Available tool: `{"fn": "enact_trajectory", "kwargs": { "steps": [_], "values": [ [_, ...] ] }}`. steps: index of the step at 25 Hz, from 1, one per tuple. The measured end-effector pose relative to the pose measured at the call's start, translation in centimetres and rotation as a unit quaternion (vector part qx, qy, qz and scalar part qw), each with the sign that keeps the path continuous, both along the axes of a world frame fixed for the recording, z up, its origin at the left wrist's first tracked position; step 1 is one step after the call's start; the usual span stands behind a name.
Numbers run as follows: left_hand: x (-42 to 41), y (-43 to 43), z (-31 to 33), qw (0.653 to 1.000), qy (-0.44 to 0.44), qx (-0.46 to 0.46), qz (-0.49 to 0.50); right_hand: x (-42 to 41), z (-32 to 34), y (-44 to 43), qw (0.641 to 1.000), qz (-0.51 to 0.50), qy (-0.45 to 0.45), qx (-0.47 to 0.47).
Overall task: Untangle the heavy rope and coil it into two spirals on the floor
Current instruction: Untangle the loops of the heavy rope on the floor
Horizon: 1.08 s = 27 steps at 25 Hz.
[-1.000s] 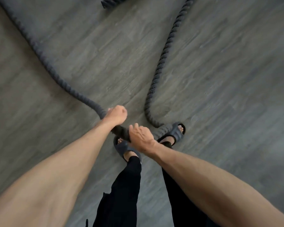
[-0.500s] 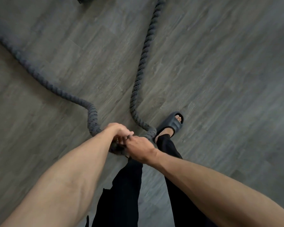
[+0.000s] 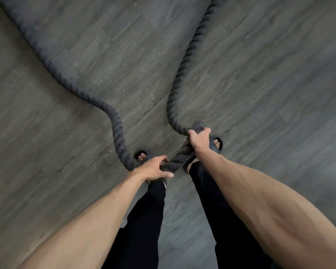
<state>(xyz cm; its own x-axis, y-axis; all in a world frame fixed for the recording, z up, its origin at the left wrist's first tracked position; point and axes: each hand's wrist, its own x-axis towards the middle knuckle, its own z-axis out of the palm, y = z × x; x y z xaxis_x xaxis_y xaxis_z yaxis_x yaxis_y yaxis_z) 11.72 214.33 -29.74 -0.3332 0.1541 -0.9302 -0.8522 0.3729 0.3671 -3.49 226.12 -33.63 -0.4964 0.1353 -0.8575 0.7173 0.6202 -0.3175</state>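
We stand over the rope (image 3: 117,123), holding its bend in both hands just above our sandals (image 3: 215,146). Our left hand (image 3: 153,169) grips the near left part of the bend, fingers (image 3: 160,159) curled over it. Our right hand (image 3: 199,139) wraps the part a little farther and to the right, fingers closed tight round it. From each hand a strand runs away across the floor (image 3: 260,74), one to the far left and one to the far right, and they lie apart and uncrossed as far as we can see. The rope looks thick, twisted and heavy, limp enough to bend but slow to drag, and its rough surface should not slip. We judge it best to hold it whole-handed close to the bend and lay short lengths down. No spiral shows yet.
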Motion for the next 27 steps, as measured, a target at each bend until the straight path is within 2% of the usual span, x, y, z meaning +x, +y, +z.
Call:
{"fn": "enact_trajectory", "kwargs": {
  "steps": [1, 3, 5, 6, 8, 9, 10, 12, 16, 19, 22, 27],
  "values": [
    [0.0, 1.5, -0.5, 0.999, 0.022, -0.025, 0.03, -0.7, 0.3, -0.6, 0.995, 0.077, 0.065, -0.016],
    [-1.6, 4.5, -1.5, 0.998, 0.032, -0.052, 0.01, -2.5, 0.8, -0.2, 0.966, 0.169, 0.191, -0.053],
    [-3.9, 5.6, -2.5, 0.998, 0.003, -0.046, -0.041, -4.9, -0.4, 2.8, 0.958, 0.184, 0.221, -0.015],
    [-4.9, 5.5, -2.9, 0.997, -0.013, -0.048, -0.063, -6.1, -1.2, 5.1, 0.965, 0.183, 0.184, 0.035],
    [-7.0, 4.9, -3.5, 0.992, -0.038, -0.075, -0.092, -8.8, -2.6, 10.1, 0.97, 0.18, 0.007, 0.161],
    [-8.2, 4.6, -3.8, 0.99, -0.052, -0.086, -0.102, -9.9, -2.6, 12.3, 0.952, 0.216, -0.085, 0.202],
    [-9.6, 4.5, -3.6, 0.987, -0.06, -0.1, -0.112, -10.9, -2.4, 14.0, 0.932, 0.263, -0.125, 0.214],
    [-12.7, 5.1, -2.7, 0.982, -0.072, -0.141, -0.105, -12.7, -1.3, 14.8, 0.91, 0.354, -0.102, 0.189],
    [-22.8, 5.4, 1.0, 0.977, -0.063, -0.191, -0.062, -20.5, 3.3, 11.2, 0.905, 0.419, -0.017, 0.07],
    [-32.4, 4.7, 4.8, 0.972, -0.006, -0.234, -0.022, -28.6, 7.9, 8.2, 0.885, 0.462, 0.056, 0.009],
    [-41.4, 2.8, 8.4, 0.965, 0.039, -0.259, 0.002, -36.1, 12.2, 4.8, 0.862, 0.491, 0.125, -0.007],
    [-55.1, -3.4, 10.5, 0.954, 0.084, -0.282, 0.057, -49.7, 14.7, -1.5, 0.841, 0.518, 0.157, -0.008]
  ]
}}
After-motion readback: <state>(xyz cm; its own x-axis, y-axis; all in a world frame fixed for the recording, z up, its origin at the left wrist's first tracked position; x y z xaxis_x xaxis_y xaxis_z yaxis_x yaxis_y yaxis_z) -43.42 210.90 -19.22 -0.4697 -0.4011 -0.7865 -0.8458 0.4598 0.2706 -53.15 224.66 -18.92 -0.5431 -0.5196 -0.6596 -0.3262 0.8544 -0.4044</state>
